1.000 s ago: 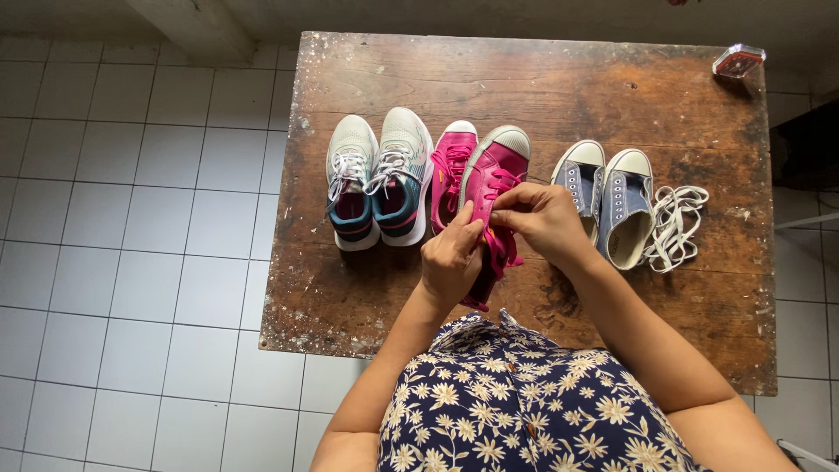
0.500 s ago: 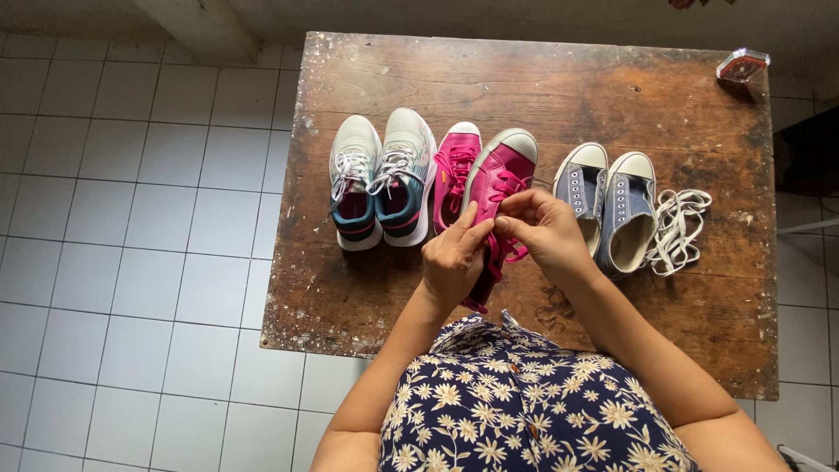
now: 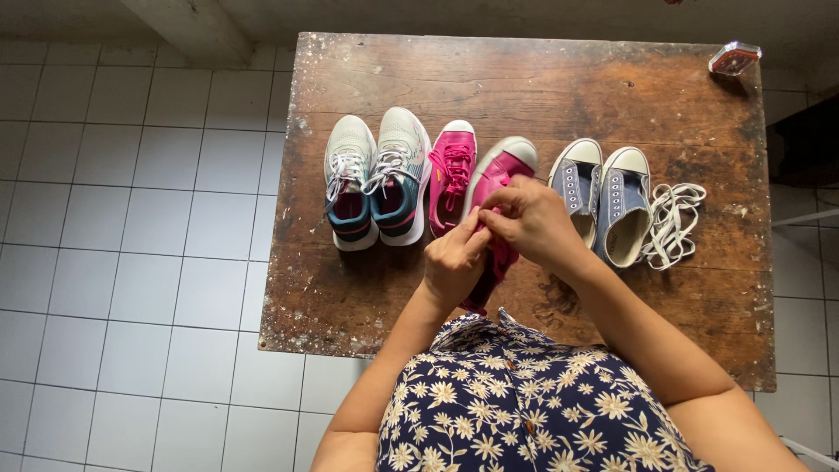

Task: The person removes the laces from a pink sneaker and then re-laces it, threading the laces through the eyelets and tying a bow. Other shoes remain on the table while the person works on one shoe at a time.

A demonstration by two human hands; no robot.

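Both hands, left hand (image 3: 454,260) and right hand (image 3: 530,220), now closer together, pinching pink shoe's (image 3: 500,171) laces (fingertips touching).

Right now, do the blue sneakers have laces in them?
No, the blue sneakers show empty eyelets; loose white laces lie beside them on the table.

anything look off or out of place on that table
The blue sneakers have no laces; a loose heap of white laces lies just right of them. The pink shoe under both hands sits tilted, out of line with its mate. The table top is worn and paint-speckled.
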